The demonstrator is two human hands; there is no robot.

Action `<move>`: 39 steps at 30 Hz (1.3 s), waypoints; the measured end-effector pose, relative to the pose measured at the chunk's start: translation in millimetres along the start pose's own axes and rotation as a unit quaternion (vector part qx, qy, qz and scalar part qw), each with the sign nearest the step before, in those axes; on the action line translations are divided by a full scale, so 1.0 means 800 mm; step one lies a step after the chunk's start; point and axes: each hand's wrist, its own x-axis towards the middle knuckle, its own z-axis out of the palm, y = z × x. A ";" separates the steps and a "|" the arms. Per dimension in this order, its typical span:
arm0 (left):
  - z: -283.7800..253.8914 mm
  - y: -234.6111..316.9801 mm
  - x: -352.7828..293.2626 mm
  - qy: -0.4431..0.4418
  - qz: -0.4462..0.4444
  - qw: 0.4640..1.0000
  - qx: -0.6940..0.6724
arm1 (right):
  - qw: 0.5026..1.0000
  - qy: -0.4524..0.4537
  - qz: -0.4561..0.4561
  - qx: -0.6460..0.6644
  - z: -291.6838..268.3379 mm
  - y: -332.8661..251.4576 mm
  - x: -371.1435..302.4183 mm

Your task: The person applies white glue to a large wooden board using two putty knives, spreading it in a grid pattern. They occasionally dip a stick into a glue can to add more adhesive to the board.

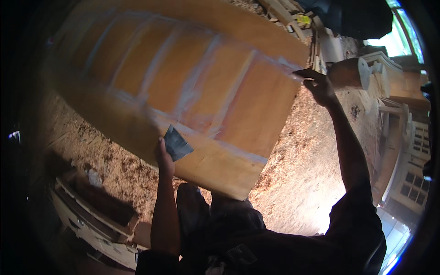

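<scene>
A large orange-brown wooden panel (266,110), with pale filler-like streaks along its joints, lies in front of me. My left hand (165,158) is closed on the edge of a dark grey, flat square plate (178,143), held over the near left part of the panel. At the panel's right edge, my right hand (318,87) is pinched, its fingertips at the end of a pale streak. A thin, pale thing shows under those fingers, but it is too small to name.
Wood shavings (107,153) cover the floor around the panel. Wood offcuts (284,13) lie at the far right, near a round log-like piece (350,74). Paned wooden frames (415,183) lean at the right. Curved wooden parts (87,220) stand at the lower left.
</scene>
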 end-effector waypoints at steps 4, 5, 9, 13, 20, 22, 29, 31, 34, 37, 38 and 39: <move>0.003 -0.001 -0.004 0.034 0.054 0.996 0.066 | 0.804 0.043 0.111 0.583 0.061 0.010 -0.012; 0.001 -0.003 -0.002 0.024 0.050 0.997 0.053 | 0.753 0.042 0.142 0.641 0.083 0.009 -0.019; -0.014 -0.010 0.009 -0.017 0.049 0.995 0.088 | 0.661 0.059 0.173 0.727 0.164 -0.003 -0.052; -0.021 -0.018 0.008 0.052 0.088 0.959 0.263 | 0.626 0.027 0.251 0.737 0.196 -0.027 -0.080; 0.002 -0.010 0.002 0.046 0.235 0.928 0.286 | 0.703 -0.068 0.260 0.659 0.256 -0.052 -0.099; 0.002 -0.004 0.003 0.028 0.168 0.945 0.281 | 0.626 -0.057 0.297 0.719 0.280 -0.053 -0.107; 0.002 -0.002 0.002 0.028 0.137 0.952 0.271 | 0.596 -0.072 0.241 0.762 0.338 -0.070 -0.112; 0.002 -0.004 0.003 0.036 0.128 0.973 0.189 | 0.580 -0.052 0.234 0.778 0.342 -0.078 -0.113; 0.000 -0.006 0.007 0.047 0.089 0.977 0.190 | 0.574 -0.029 0.232 0.785 0.338 -0.089 -0.122; -0.001 -0.009 0.010 0.044 0.089 0.964 0.245 | 0.542 -0.006 0.233 0.807 0.328 -0.093 -0.138; -0.002 -0.010 0.010 0.047 0.102 0.956 0.273 | 0.540 -0.006 0.226 0.811 0.325 -0.092 -0.144; -0.002 -0.011 0.010 0.057 0.122 0.949 0.284 | 0.534 -0.012 0.214 0.818 0.322 -0.091 -0.150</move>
